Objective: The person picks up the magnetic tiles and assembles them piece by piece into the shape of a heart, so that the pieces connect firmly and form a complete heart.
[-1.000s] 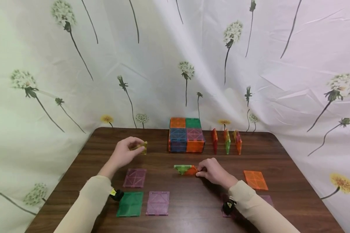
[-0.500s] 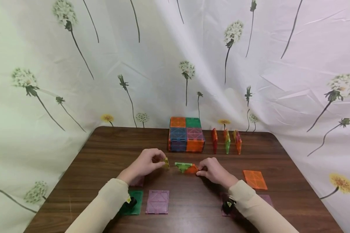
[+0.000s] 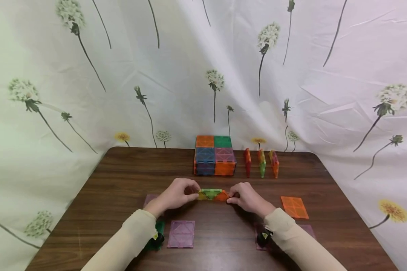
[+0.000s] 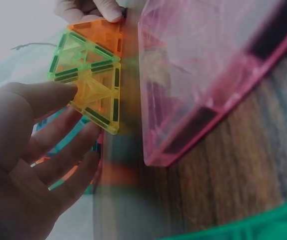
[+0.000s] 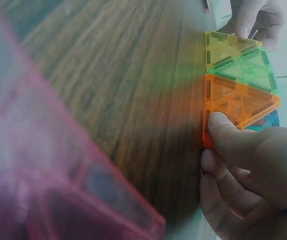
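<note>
Three translucent triangular magnetic tiles stand upright side by side on the table. The inverted green triangle (image 3: 211,194) sits between the yellow triangle (image 4: 98,92) on the left and the orange triangle (image 5: 238,100) on the right, their edges touching. My left hand (image 3: 178,194) pinches the yellow tile at its outer edge between thumb and fingers. At the other end, my right hand (image 3: 249,197) grips the orange tile near its lower corner, thumb on the near face.
Behind the row stands a box of square tiles (image 3: 215,156). Right of it are upright red (image 3: 247,162), green (image 3: 262,164) and orange tiles (image 3: 274,164). Flat squares lie nearer: purple (image 3: 181,234), green (image 3: 159,229), orange (image 3: 294,207), others partly under the sleeves.
My left hand has moved right and toward me with the yellow triangle, which now meets the green one. The right hand has stayed on the orange triangle.
</note>
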`<move>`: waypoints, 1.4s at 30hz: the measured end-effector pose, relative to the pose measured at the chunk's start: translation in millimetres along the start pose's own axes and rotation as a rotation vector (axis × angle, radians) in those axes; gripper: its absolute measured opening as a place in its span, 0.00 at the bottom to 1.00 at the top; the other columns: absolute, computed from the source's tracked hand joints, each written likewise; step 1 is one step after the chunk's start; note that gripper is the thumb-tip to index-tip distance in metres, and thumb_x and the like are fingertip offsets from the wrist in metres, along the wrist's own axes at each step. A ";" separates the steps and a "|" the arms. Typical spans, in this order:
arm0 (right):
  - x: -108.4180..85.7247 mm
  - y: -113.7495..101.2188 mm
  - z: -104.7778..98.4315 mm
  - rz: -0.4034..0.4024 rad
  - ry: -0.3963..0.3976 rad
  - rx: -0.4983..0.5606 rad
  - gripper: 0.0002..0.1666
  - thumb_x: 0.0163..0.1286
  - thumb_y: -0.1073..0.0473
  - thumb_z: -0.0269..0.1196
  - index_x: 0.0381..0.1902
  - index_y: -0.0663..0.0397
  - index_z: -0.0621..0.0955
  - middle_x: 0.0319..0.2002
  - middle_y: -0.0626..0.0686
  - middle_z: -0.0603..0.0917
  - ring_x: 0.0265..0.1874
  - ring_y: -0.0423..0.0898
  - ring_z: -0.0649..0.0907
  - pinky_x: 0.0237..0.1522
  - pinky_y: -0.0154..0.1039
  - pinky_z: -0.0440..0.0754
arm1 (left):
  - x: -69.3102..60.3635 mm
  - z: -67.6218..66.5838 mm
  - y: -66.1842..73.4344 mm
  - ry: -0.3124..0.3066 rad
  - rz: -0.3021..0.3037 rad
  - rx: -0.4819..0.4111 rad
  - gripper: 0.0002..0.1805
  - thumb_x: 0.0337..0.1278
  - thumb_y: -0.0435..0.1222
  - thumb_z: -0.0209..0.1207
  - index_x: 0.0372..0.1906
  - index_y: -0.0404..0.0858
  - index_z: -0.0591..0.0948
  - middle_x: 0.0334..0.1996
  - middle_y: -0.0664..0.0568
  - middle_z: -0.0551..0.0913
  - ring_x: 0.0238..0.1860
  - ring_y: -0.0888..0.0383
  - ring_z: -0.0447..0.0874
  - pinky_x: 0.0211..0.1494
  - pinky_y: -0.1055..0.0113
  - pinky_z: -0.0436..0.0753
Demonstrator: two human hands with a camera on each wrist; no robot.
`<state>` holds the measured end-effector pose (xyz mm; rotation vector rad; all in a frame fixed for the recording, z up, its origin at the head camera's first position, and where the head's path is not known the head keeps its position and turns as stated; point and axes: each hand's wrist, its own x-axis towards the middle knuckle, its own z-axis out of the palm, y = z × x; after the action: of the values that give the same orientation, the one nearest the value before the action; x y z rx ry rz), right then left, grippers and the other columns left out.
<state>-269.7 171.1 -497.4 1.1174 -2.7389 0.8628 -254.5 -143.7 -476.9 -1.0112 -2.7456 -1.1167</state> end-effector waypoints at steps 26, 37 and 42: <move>4.0 -18.9 -2.8 -0.146 0.023 -0.053 0.06 0.73 0.60 0.70 0.33 0.47 0.85 0.29 0.41 0.84 0.26 0.32 0.79 0.33 0.32 0.80 | -30.9 -42.7 -16.2 0.021 -0.044 0.068 0.13 0.64 0.39 0.73 0.49 0.38 0.88 0.47 0.51 0.88 0.49 0.50 0.86 0.54 0.47 0.85; 2.3 -19.9 -3.9 -0.106 0.016 -0.069 0.07 0.73 0.60 0.71 0.33 0.46 0.84 0.27 0.40 0.83 0.25 0.33 0.76 0.32 0.32 0.76 | -87.0 -76.8 -36.1 -0.285 -0.202 0.157 0.34 0.50 0.46 0.80 0.63 0.42 0.85 0.69 0.39 0.76 0.70 0.31 0.68 0.66 0.34 0.74; 0.5 -17.5 -1.1 -0.131 0.017 -0.081 0.09 0.72 0.62 0.71 0.32 0.47 0.83 0.26 0.41 0.82 0.24 0.33 0.74 0.30 0.32 0.75 | -89.3 -77.6 -31.9 -0.261 -0.236 0.207 0.33 0.49 0.43 0.81 0.63 0.45 0.86 0.66 0.44 0.78 0.68 0.35 0.71 0.64 0.34 0.76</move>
<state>-258.7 161.3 -488.0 1.2515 -2.6262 0.7350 -219.2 -259.8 -460.1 -0.8813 -3.1743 -0.7402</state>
